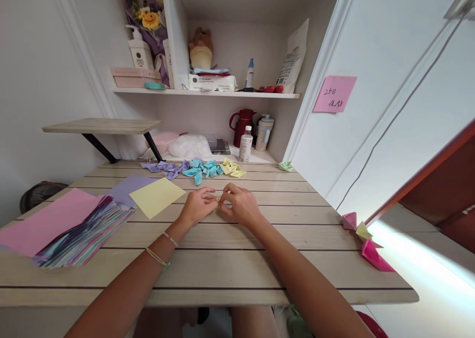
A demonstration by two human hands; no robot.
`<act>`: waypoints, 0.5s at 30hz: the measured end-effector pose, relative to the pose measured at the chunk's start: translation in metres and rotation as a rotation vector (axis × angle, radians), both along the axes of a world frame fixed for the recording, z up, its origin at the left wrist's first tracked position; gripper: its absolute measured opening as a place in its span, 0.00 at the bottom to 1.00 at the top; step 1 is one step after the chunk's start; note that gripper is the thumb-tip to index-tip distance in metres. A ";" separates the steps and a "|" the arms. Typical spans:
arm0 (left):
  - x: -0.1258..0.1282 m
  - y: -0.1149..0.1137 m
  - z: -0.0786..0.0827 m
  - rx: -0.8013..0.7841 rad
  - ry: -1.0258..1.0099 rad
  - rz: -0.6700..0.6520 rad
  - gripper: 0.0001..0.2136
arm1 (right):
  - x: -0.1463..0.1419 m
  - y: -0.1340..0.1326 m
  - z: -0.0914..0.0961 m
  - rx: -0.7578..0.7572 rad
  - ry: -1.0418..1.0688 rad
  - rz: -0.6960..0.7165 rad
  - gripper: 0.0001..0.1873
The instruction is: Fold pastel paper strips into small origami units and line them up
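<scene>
At the middle of the table, my left hand [198, 207] and my right hand [241, 205] meet over a small piece of folded yellow paper [218, 200]. Both hands pinch it with their fingertips, which cover most of it. Just beyond them lie yellow folded paper pieces [230, 168], blue ones [203, 169] and purple ones [168, 169], several of each of the blue and purple. To the left of my left hand rests a flat yellow sheet [158, 197], partly over a purple sheet [128, 189].
A stack of coloured paper [91, 234] topped by a pink sheet [55, 221] sits at the left. One green folded piece [285, 166] lies at the far right. Pink and yellow paper boats [374, 255] line the right edge. A bottle [245, 144] and a red jug [243, 125] stand behind.
</scene>
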State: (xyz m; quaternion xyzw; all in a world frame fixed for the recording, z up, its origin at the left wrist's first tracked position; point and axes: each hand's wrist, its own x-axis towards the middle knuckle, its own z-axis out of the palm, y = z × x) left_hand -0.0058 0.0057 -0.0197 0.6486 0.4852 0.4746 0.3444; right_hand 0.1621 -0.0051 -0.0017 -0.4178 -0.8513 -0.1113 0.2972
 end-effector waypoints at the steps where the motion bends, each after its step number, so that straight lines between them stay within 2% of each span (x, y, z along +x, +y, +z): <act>1: 0.000 0.000 0.000 -0.005 0.003 -0.003 0.18 | 0.000 0.000 0.000 -0.002 -0.001 0.002 0.07; 9: -0.002 0.000 -0.001 -0.023 0.043 -0.009 0.18 | 0.004 0.002 -0.003 0.048 -0.054 0.022 0.07; 15: 0.000 -0.001 -0.003 0.045 0.132 -0.019 0.18 | -0.002 0.001 -0.004 0.069 -0.105 0.046 0.06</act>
